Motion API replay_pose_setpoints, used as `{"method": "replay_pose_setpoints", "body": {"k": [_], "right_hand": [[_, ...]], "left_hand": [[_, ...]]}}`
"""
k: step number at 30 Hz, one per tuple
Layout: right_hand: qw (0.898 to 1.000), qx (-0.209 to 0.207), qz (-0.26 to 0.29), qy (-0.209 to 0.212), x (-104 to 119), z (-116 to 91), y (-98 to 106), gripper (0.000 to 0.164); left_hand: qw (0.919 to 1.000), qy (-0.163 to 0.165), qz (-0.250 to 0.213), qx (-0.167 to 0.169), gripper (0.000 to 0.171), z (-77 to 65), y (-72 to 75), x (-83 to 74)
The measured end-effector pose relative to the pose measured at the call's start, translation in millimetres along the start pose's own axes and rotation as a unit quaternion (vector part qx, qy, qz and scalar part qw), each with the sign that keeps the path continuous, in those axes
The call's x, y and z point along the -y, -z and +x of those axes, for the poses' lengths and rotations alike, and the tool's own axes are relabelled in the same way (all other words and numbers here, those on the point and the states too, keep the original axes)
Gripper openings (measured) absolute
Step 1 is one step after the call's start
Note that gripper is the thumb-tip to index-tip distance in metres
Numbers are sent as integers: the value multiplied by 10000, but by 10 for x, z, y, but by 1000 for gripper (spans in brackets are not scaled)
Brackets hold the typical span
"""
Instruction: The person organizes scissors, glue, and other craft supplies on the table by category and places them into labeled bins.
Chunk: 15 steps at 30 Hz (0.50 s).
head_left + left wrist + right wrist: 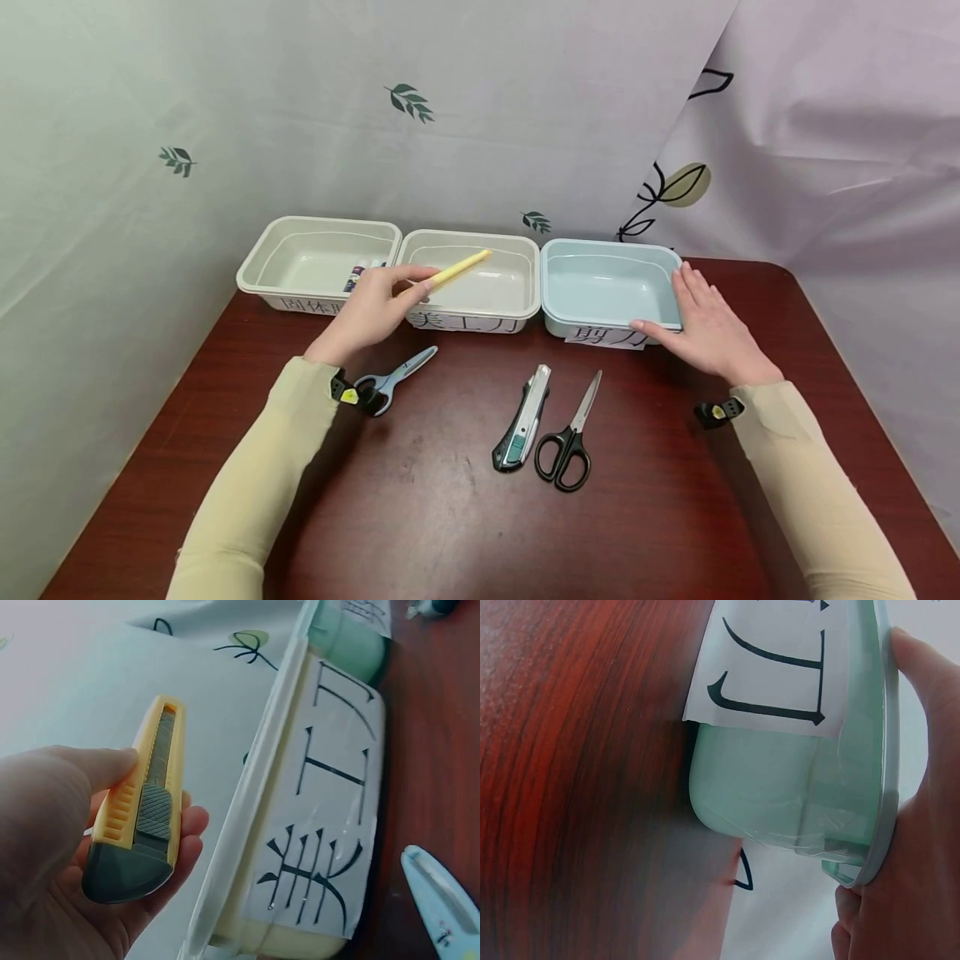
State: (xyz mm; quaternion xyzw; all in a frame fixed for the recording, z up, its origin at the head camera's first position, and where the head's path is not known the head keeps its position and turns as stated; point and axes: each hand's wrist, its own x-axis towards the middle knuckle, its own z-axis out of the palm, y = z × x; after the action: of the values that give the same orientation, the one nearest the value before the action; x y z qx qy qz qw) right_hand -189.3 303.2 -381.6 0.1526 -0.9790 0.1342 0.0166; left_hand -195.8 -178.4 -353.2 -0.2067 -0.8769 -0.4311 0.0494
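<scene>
My left hand [372, 307] pinches a yellow utility knife [461, 267] between thumb and fingers, above the middle cream bin [498, 287]. In the left wrist view the knife's grey slider [154, 812] and dark end cap [126, 871] face the camera. My right hand [708, 329] rests on the right corner of the light blue bin [607, 287], fingers straight along its side and thumb at the front rim. In the right wrist view the thumb [922, 664] lies over that rim.
A left cream bin [296, 271] holds a glue stick [354, 278]. Each bin has a paper label in front. On the table [420, 517] lie blue-handled scissors [397, 379], a black-and-silver utility knife [522, 419] and black-handled scissors [570, 442]. A patterned curtain [465, 150] hangs behind.
</scene>
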Motion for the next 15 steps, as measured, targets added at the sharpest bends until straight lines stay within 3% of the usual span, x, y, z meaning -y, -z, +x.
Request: {"method": "replay_pose_setpoints", "body": {"k": [9, 15], "right_hand": [[10000, -34, 23, -30, 5, -1, 2, 107], [10000, -64, 14, -16, 5, 5, -7, 106]], "left_hand": [[9969, 346, -502, 506, 31, 288, 29, -13], [9859, 899, -1188, 762, 31, 487, 7, -6]]}}
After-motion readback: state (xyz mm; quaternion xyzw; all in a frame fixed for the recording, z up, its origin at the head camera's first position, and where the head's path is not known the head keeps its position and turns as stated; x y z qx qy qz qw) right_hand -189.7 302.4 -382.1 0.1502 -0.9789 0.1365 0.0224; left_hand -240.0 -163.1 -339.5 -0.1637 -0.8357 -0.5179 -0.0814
